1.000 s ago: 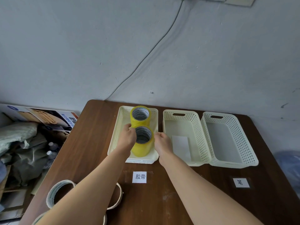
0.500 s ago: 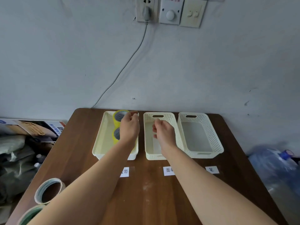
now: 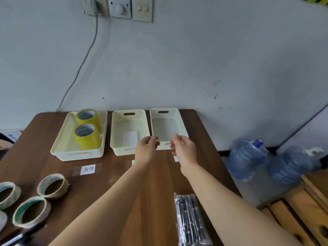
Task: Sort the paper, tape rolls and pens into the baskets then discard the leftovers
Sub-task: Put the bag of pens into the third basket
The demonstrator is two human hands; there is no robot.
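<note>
Three cream baskets stand in a row at the back of the brown table (image 3: 44,166). The left basket (image 3: 60,148) holds two yellow tape rolls (image 3: 87,137). A white sheet of paper (image 3: 130,139) lies in the middle basket (image 3: 113,137). The right basket (image 3: 181,125) looks bare inside. My left hand (image 3: 146,151) and my right hand (image 3: 184,150) hover side by side at the front rim of the right basket, fingers loosely curled and apart, holding nothing. A clear pack of black pens (image 3: 190,221) lies near the table's front, under my right forearm.
Three used tape cores (image 3: 53,186) sit at the front left. A white label (image 3: 87,169) is taped before the left basket. Blue water jugs (image 3: 246,157) stand on the floor right of the table, beside wooden boxes (image 3: 305,206). A cable hangs from a wall socket (image 3: 94,6).
Both hands left the tape rolls in the left basket and moved right to the front of the right basket. The view swung right, bringing the pens and jugs into sight.
</note>
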